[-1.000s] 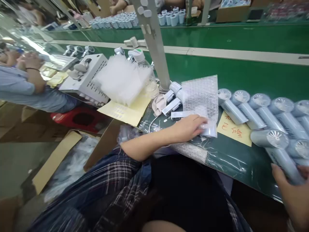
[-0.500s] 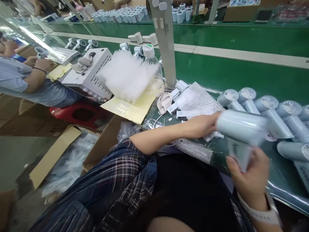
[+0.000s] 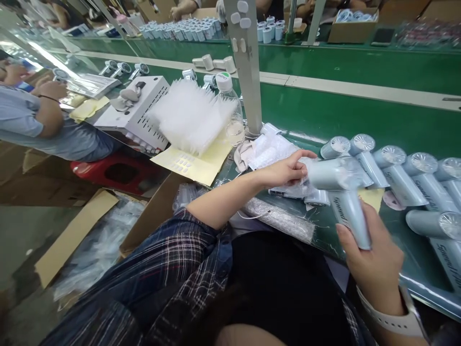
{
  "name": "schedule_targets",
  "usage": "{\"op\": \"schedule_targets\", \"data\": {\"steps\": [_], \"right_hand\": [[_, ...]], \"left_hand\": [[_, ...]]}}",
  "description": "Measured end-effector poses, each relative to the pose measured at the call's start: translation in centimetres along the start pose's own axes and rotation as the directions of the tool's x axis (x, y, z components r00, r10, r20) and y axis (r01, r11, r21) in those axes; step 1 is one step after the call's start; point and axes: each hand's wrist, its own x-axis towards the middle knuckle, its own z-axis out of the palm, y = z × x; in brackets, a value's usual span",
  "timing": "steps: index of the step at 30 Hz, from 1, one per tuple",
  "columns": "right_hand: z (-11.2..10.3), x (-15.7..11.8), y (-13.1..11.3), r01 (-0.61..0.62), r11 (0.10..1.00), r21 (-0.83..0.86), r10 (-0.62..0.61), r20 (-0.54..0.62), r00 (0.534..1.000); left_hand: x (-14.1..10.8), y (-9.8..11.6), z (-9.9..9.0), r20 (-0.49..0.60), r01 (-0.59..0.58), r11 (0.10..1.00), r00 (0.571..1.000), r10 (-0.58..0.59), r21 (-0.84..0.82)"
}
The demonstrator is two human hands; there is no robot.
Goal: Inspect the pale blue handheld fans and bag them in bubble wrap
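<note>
A light blue hair dryer (image 3: 331, 175) with dark lettering on its handle is tilted above the bench in front of me. My right hand (image 3: 374, 245) is wrapped round the handle. Crinkled clear film covers the right end of the barrel. At the barrel's left end, my left hand (image 3: 290, 170) has its fingers bent together on clear plastic film (image 3: 305, 179); the fingertips are partly hidden. Beneath this hand lie bubble wrap (image 3: 272, 150) and parts, partly covered. More film-wrapped hair dryers (image 3: 405, 180) lie in a row to the right.
A metal post (image 3: 248, 72) rises from the bench beside a plastic bottle (image 3: 234, 120). White bristly material (image 3: 190, 115) rests on yellow paper (image 3: 201, 168), next to a white metal box (image 3: 135, 113). A carton of plastic bags (image 3: 97, 245) stands lower left. A co-worker (image 3: 39, 120) sits at left.
The hair dryer has shifted slightly left and turned, bringing its handle lettering into clearer view. My left hand has moved left and up from the barrel's end, and yellow paper now shows behind the handle.
</note>
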Motion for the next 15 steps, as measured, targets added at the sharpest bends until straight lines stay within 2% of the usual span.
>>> {"op": "schedule_targets", "data": {"steps": [2,4,7,10,12,15], "right_hand": [[0.5,0.3,-0.3,0.020,1.000,0.017,-0.021,0.079,0.997],[1.0,0.4,-0.6,0.062,0.998,-0.001,-0.062,0.111,0.992],[1.4,0.5,-1.4,0.229,0.967,-0.108,-0.225,0.055,0.973],[1.5,0.6,-2.6,0.420,0.865,-0.275,-0.434,0.012,0.901],[1.4,0.9,-3.3,0.484,0.810,-0.332,-0.508,0.017,0.861],[1.1,1.4,-4.3,0.529,0.776,-0.344,-0.558,0.016,0.830]], "left_hand": [[-0.2,-0.7,-0.2,-0.046,0.041,0.994,0.998,-0.045,-0.099],[-0.5,-1.3,-0.7,-0.117,0.033,0.979,0.991,-0.057,-0.199],[-1.1,-1.4,-1.7,-0.174,-0.030,0.980,0.985,-0.005,-0.199],[-2.4,-0.5,-2.5,-0.180,-0.114,0.993,0.977,0.112,-0.003],[-3.9,0.6,-2.3,-0.161,-0.194,0.950,0.958,0.237,0.244],[-6.8,2.3,-1.0,-0.027,-0.266,0.722,0.930,0.367,0.638]]}}
